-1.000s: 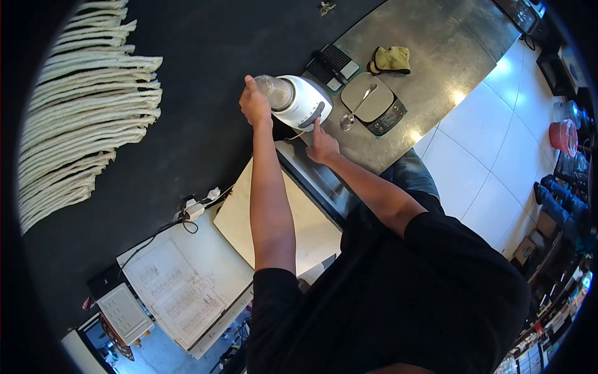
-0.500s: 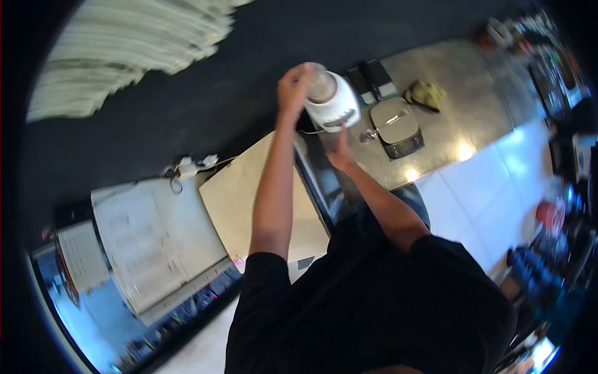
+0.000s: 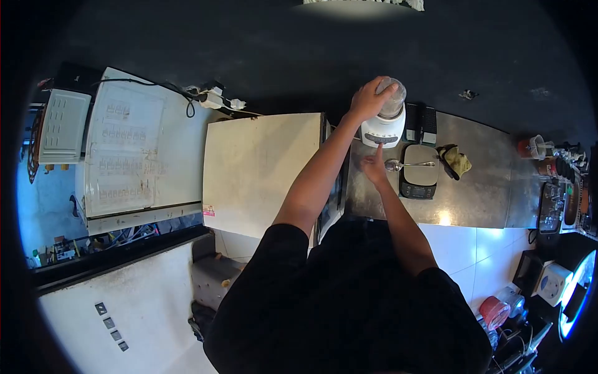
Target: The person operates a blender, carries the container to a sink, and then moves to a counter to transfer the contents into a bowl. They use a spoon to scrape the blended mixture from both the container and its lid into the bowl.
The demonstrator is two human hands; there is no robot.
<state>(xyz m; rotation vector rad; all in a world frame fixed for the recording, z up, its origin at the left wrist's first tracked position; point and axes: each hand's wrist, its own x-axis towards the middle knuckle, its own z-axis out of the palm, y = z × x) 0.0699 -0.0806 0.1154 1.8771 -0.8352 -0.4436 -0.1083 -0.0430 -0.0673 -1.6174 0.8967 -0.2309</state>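
Observation:
A blender with a white base point(image 3: 374, 127) stands on the steel counter against the dark wall. Its clear jar point(image 3: 392, 107) sits on top and has something greyish inside. My left hand point(image 3: 372, 100) is closed around the upper part of the jar. With the index finger stretched out, my right hand point(image 3: 375, 169) touches the button panel point(image 3: 381, 139) on the front of the base; it holds nothing. Just right of that hand, a metal spoon point(image 3: 393, 165) lies with its handle across a kitchen scale point(image 3: 420, 181).
Right of the scale lies a yellow-green cloth point(image 3: 460, 163). A black item point(image 3: 428, 124) stands behind the scale on the steel counter point(image 3: 479, 187). Left of the blender is a cream-topped cabinet point(image 3: 261, 168), with plugs and cords point(image 3: 215, 100) by the wall. Cups and utensils crowd the far right.
The head view has turned and shifted, so the counter now lies level. My left hand stays on the blender jar, and my right index finger remains at the base's buttons.

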